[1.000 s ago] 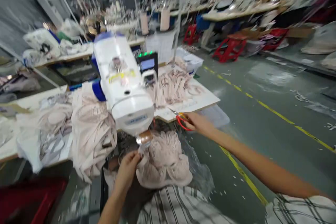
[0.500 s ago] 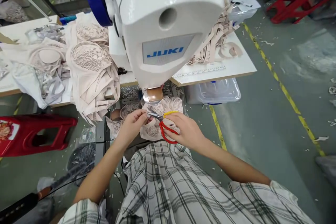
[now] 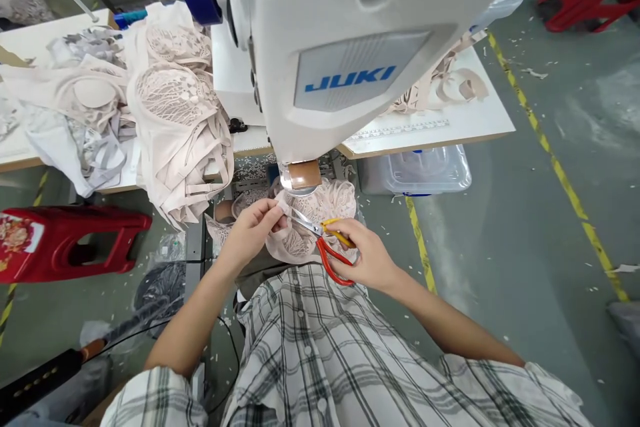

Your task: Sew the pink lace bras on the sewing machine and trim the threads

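A pale pink lace bra (image 3: 300,240) lies on my lap below the sewing machine head. My left hand (image 3: 257,230) is closed, pinching a bit of the bra's strap or edge between thumb and fingers. In my right hand (image 3: 367,257) is a pair of scissors (image 3: 315,229) with one red and one yellow handle. The blades point up and left, their tips close to my left fingertips and the pinched fabric. I cannot tell whether the tips touch it.
The white JUKI sewing machine (image 3: 350,73) hangs close above my hands. Left of it, a pile of pink bras (image 3: 175,107) overhangs the tabletop. A ruler-marked table edge (image 3: 400,130), a clear plastic box (image 3: 415,170) and a red stool (image 3: 70,243) stand around.
The scissors have drawn slightly right and their handles have spread wider. My left hand keeps its pinch on the fabric. My view has shifted nearer the machine head.
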`<state>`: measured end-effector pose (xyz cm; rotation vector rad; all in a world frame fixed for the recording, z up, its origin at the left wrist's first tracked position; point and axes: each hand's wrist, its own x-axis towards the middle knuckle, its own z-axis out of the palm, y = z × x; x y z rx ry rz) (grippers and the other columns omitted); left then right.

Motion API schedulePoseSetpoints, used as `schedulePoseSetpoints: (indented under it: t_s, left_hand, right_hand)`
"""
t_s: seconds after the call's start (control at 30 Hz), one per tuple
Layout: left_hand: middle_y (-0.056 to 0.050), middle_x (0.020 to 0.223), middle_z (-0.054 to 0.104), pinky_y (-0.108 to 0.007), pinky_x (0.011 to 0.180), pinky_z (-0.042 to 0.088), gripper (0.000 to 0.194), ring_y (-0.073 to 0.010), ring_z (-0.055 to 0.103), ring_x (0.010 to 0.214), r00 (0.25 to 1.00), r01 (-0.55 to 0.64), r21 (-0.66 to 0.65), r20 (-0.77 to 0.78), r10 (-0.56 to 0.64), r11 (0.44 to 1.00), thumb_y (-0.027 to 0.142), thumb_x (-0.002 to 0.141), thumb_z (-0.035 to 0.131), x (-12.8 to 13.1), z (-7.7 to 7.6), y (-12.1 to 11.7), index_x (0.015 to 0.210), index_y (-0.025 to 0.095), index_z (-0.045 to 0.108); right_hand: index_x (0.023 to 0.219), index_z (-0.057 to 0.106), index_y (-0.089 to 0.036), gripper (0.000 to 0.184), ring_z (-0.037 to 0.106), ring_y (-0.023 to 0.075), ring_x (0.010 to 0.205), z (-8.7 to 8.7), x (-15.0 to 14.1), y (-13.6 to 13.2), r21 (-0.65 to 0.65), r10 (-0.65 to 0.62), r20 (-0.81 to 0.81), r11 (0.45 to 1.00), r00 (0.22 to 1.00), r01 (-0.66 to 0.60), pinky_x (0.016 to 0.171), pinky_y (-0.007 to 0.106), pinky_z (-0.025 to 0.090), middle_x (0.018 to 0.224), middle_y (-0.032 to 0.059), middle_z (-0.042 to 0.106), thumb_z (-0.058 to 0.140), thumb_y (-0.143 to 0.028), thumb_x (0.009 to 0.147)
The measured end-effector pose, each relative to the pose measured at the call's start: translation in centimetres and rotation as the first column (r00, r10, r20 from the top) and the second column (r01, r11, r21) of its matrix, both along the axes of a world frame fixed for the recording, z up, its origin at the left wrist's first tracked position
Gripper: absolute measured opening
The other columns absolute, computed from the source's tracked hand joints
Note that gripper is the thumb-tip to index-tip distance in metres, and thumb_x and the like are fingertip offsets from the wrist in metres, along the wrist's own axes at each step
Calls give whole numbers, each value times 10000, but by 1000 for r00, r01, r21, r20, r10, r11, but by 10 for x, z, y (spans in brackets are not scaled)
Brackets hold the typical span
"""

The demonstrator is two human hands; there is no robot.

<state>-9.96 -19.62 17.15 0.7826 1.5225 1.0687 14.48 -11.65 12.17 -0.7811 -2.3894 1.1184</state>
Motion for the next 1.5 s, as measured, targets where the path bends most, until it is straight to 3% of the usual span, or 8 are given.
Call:
schedulePoseSetpoints:
  t_s: [0.43,0.77,0.9,1.03,1.1,1.27,1.4,1.5]
  left_hand:
    - [-9,701,679,-221,546,438,273,-117,566,572,985,30,-74,-166,-42,997,445,894,596,-6,8,6,810,193,660]
    - [-13,750,693,-229,624,476,220,-129,609,669,988,-60,-10,-146,58,998,398,891,607,-8,7,7,803,198,641]
    - [-30,815,722,-244,668,481,188,-151,645,730,915,-46,47,-399,61,998,364,902,579,-12,8,6,865,201,664]
    - [-39,811,724,-251,688,452,189,-160,646,736,672,89,73,-740,-6,993,316,914,532,-21,6,6,891,200,679]
    - [-50,837,733,-258,699,465,206,-177,667,761,626,118,68,-779,-21,991,332,914,527,-24,7,4,966,201,677]
    - [-50,853,759,-272,662,546,358,-221,725,783,713,76,52,-700,-18,996,439,878,580,-36,9,4,1156,222,647]
    - [-91,961,776,-347,805,607,493,-270,737,937,853,173,1,-500,-149,985,613,844,575,-49,3,25,1079,196,696]
    - [-82,1055,767,-394,891,592,495,-279,721,1020,876,206,57,-456,-158,977,625,874,523,-48,-1,29,1134,234,678]
  right_hand:
    - [1251,593,-292,464,683,216,901,-7,-27,5,-138,-2,16,990,1000,4,743,349,563,1164,51,694,684,-271,797]
    - [1162,696,-278,356,602,152,622,-14,-7,1,-156,-141,35,977,989,145,611,288,497,818,2,705,682,-277,807]
    - [1146,701,-272,354,579,147,591,-15,16,14,-141,-133,93,979,987,145,562,279,469,795,2,697,665,-277,794]
    - [1171,682,-269,379,600,162,598,-16,39,52,-63,-200,203,974,958,217,546,287,468,828,20,714,683,-305,793]
    - [1177,670,-247,388,631,187,642,-17,46,80,50,-300,196,954,934,296,571,306,484,873,42,729,682,-329,798]
    - [1232,624,-162,387,660,261,1043,0,37,170,279,-416,212,893,884,353,852,354,506,1201,128,697,546,-358,908]
    - [1139,669,-121,311,652,265,1043,20,22,251,397,-490,184,830,852,392,896,329,465,1110,159,716,553,-308,919]
    - [1117,676,-102,275,649,268,1044,19,18,275,404,-476,166,832,864,381,941,345,445,1098,179,716,566,-240,907]
